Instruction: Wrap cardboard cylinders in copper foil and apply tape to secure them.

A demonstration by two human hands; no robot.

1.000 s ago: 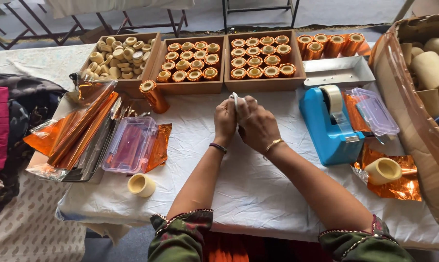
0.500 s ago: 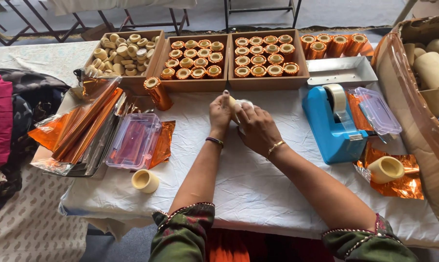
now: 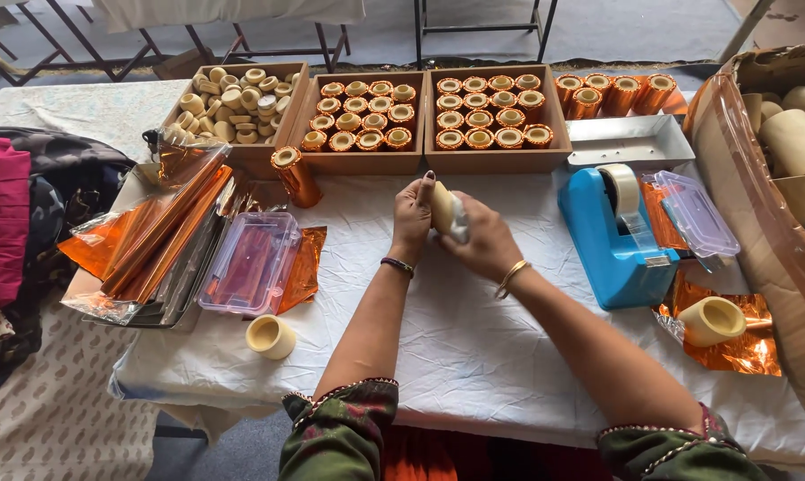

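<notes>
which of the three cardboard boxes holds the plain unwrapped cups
The left box: its cups are bare cream, while the other two hold orange-foil-wrapped ones.

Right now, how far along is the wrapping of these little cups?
Done: two boxes of foil-wrapped cups, plus four beside them and one standing alone. In hand: the left hand and right hand hold one plain cup. Left: a box of plain cups, plus two loose ones.
</notes>
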